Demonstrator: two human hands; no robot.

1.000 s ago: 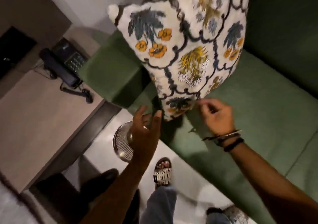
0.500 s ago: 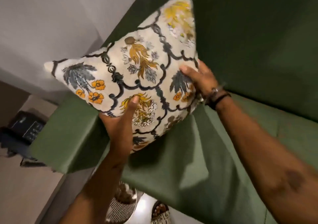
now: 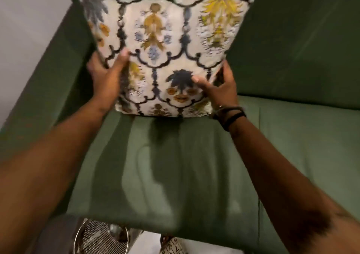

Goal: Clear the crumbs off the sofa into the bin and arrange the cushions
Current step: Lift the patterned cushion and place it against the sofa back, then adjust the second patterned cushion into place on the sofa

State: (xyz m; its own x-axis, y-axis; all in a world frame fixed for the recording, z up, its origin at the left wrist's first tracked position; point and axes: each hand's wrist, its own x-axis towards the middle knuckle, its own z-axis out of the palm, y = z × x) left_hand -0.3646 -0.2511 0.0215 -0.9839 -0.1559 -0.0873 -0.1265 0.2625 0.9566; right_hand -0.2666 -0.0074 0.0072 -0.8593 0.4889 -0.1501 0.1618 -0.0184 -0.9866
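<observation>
A white cushion (image 3: pixel 165 45) with a dark scrolled pattern and yellow, blue and orange flowers stands upright on the green sofa seat (image 3: pixel 175 166), leaning against the dark green backrest (image 3: pixel 292 39) near the left armrest. My left hand (image 3: pixel 106 76) grips its left edge. My right hand (image 3: pixel 220 86) grips its lower right corner, with dark bands on the wrist. A metal mesh bin (image 3: pixel 99 238) stands on the floor below the seat's front edge. The picture is blurred and I see no crumbs.
The sofa's left armrest (image 3: pixel 50 82) runs along a pale wall (image 3: pixel 25 29). A second seat cushion (image 3: pixel 311 146) extends to the right. A patterned sandal (image 3: pixel 173 246) shows on the light floor beside the bin.
The cushion went from tilted in the air over the armrest to upright and square against the backrest. Both hands shifted to its lower sides. The view turned toward the sofa, away from the desk and phone.
</observation>
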